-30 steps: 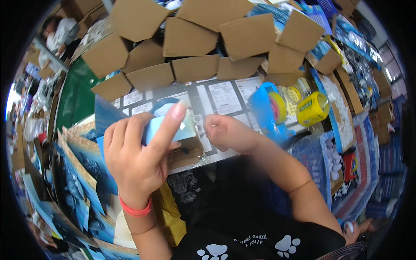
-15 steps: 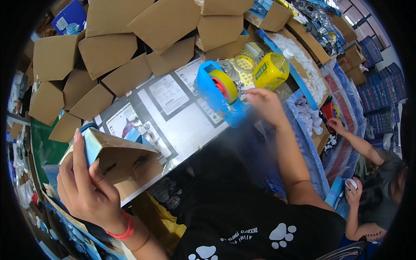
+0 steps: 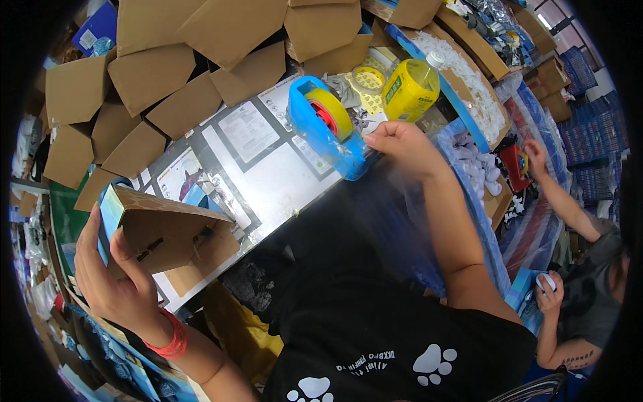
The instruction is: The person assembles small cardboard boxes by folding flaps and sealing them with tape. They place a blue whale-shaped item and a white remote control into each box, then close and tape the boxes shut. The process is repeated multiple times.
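Note:
My left hand (image 3: 115, 281) grips an open cardboard box (image 3: 164, 231) by its blue printed side, fingers outside and thumb along the near edge. The box lies tilted at the left end of the work table, its brown inside facing me. My right hand (image 3: 405, 149) is at the front end of a blue tape dispenser (image 3: 315, 134), thumb and fingertips pinched together beside it. Whatever lies in that pinch is too small to make out. A roll of yellow tape (image 3: 333, 115) on a red core sits in the dispenser.
Brown open-flapped cartons (image 3: 151, 80) are stacked along the table's far side. Behind the dispenser stand a yellow liquid bottle (image 3: 410, 92) and a loose tape roll (image 3: 368, 79). White pieces fill a bin (image 3: 477, 164) to the right. A co-worker (image 3: 583, 268) works at the far right.
My right hand has come in to the dispenser's front end, its fingers now pinched. My left hand keeps its hold on the box, its thumb now lower against the side. The view has shifted slightly.

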The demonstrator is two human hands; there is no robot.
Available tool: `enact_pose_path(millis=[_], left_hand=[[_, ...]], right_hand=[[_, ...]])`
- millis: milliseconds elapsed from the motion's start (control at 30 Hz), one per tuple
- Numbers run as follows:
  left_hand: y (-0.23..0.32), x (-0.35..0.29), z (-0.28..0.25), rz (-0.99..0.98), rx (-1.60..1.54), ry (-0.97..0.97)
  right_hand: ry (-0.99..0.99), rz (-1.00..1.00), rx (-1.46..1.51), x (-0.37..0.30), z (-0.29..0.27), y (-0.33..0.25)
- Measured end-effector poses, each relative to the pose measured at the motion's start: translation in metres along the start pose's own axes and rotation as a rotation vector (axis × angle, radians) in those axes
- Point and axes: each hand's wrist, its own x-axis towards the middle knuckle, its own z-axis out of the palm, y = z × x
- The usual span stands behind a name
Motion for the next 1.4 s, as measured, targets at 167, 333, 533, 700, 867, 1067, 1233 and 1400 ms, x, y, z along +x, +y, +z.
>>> enact_pose_path(millis=[167, 333, 533, 700, 867, 1067, 1233, 1400], left_hand=[[0.003, 0.0, -0.002, -0.016, 0.007, -0.01], [0.004, 0.001, -0.005, -0.013, -0.061, 0.01], [0.013, -0.001, -0.012, -0.107, -0.13, 0.068], [0.025, 0.008, -0.004, -0.133, -0.012, 0.152], [0.024, 0.004, -0.004, -0.154, -0.003, 0.188], [0.024, 0.002, -0.001, -0.154, 0.004, 0.245], [0.026, -0.002, 0.001, -0.129, 0.029, 0.257], [0.031, -0.002, 0.001, -0.11, 0.059, 0.269]], right_hand=[[0.009, 0.151, 0.214, -0.035, -0.002, 0.013], [0.313, -0.056, -0.773, -0.046, 0.02, 0.036], [0.23, -0.184, -0.775, -0.06, 0.017, -0.01], [-0.213, -0.219, -0.312, -0.041, 0.066, -0.119], [-0.526, -0.442, -0.386, -0.012, 0.149, -0.2], [-0.573, -0.488, -0.155, -0.008, 0.202, -0.217], [-0.437, -0.385, -0.199, -0.013, 0.203, -0.202], [-0.378, -0.322, -0.156, -0.025, 0.202, -0.203]])
